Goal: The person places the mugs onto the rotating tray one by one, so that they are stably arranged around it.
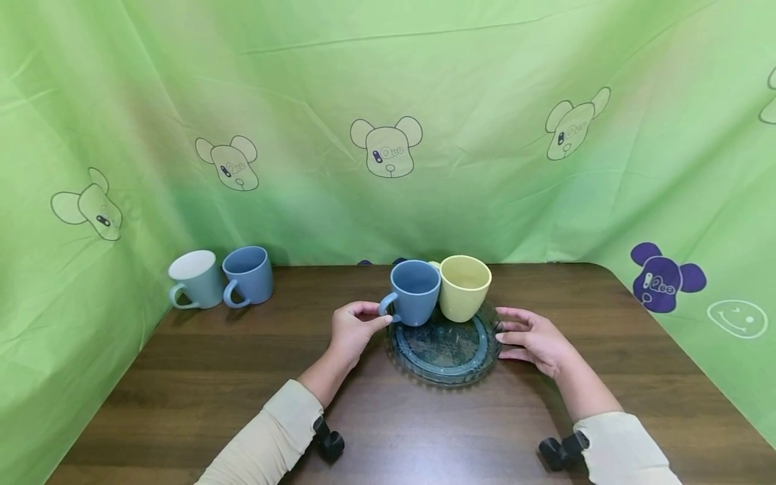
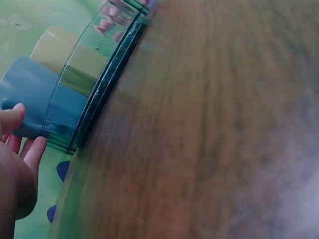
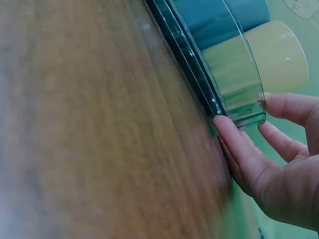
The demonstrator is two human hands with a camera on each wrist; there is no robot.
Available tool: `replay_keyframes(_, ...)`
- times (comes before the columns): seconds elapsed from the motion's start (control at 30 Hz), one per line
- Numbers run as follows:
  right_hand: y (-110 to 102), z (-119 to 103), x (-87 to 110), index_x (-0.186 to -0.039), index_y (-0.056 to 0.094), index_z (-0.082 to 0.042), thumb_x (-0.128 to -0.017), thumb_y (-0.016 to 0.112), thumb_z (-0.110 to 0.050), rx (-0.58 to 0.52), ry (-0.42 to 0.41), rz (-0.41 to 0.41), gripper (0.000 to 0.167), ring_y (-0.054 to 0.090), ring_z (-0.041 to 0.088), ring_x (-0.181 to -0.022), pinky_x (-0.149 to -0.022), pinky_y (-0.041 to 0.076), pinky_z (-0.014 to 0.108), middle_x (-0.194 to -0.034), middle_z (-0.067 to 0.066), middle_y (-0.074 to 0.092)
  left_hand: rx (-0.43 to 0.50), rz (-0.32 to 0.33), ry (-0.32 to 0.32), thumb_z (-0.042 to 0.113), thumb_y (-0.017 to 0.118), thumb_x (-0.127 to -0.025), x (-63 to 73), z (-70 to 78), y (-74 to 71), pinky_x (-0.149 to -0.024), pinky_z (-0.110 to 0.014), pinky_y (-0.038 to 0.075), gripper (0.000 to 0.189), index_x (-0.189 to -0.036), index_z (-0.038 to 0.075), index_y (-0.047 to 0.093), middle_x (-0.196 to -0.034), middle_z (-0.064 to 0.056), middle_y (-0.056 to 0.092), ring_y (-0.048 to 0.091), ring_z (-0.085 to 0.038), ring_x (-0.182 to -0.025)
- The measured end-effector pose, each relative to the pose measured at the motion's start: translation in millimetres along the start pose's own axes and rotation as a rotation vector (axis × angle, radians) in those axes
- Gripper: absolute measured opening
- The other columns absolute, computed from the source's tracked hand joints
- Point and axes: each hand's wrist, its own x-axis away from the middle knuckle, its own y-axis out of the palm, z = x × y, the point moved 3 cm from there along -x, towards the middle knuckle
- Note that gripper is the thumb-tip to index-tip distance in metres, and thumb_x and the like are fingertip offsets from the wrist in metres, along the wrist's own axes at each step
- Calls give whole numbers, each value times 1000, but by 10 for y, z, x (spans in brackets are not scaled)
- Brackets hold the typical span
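A blue mug and a yellow mug stand side by side at the back of a round, clear dark-tinted glass dish. My left hand pinches the blue mug's handle between thumb and fingers, beside the dish's left rim. In the left wrist view, its lower fingertips lie close to the dish's glass wall. On the other side, my right hand touches the right wall of the dish with extended, spread fingers. One of them reaches down near the dish's base.
A pale teal mug with a white inside and another blue mug stand at the table's back left. Under everything is a dark brown wooden table. A green printed curtain hangs behind and along the sides.
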Motion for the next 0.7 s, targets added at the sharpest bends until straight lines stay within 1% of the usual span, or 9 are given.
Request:
replay_keyframes(0.2, -27, -37, -30, -144, 27, 13, -91, 62, 2, 43, -4, -12, 65, 62, 15, -94, -80, 59, 41, -127, 27, 47, 54, -49, -11, -4, 83, -73, 6, -8, -33, -77, -28, 59, 32, -102, -6, 71, -90, -11, 71, 67, -20, -84)
replay_keyframes(0.27, -45, -61, -56, -144, 24, 14, -92, 60, 2, 75, -12, -22, 65, 62, 13, -96, -81, 59, 39, -129, 29, 47, 65, -66, -11, -5, 82, -73, 3, 1, -55, -78, -28, 59, 34, -105, -6, 70, -92, -12, 71, 68, -22, -86)
replay_keyframes(0.4, -99, -107, -131, -145, 23, 14, -94, 57, 2, 136, -28, -56, 62, 60, 12, -99, -81, 59, 37, -136, 37, 39, 77, -106, 0, -6, 80, -75, -10, 18, -109, -80, -28, 59, 36, -108, -9, 68, -98, -16, 71, 69, -24, -91)
replay_keyframes(0.5, -121, -135, -191, -145, 23, 14, -95, 55, 0, 176, -43, -101, 61, 59, 12, -100, -81, 59, 36, -141, 41, 32, 84, -140, 10, -8, 79, -76, -21, 21, -172, -82, -28, 58, 39, -112, -12, 64, -104, -21, 69, 68, -27, -96)
replay_keyframes(0.57, -132, -148, -223, -145, 23, 15, -95, 55, 0, 196, -50, -126, 61, 59, 12, -100, -81, 58, 35, -142, 42, 29, 82, -164, 12, -9, 78, -76, -21, 27, -214, -83, -27, 57, 42, -115, -14, 62, -109, -25, 67, 68, -30, -99)
replay_keyframes(0.7, -144, -164, -288, -145, 22, 15, -93, 59, 0, 232, -62, -177, 65, 59, 12, -102, -81, 58, 35, -145, 41, 25, 88, -204, 19, -11, 76, -77, -8, 56, -295, -83, -28, 58, 45, -118, -15, 59, -116, -31, 62, 64, -39, -105)
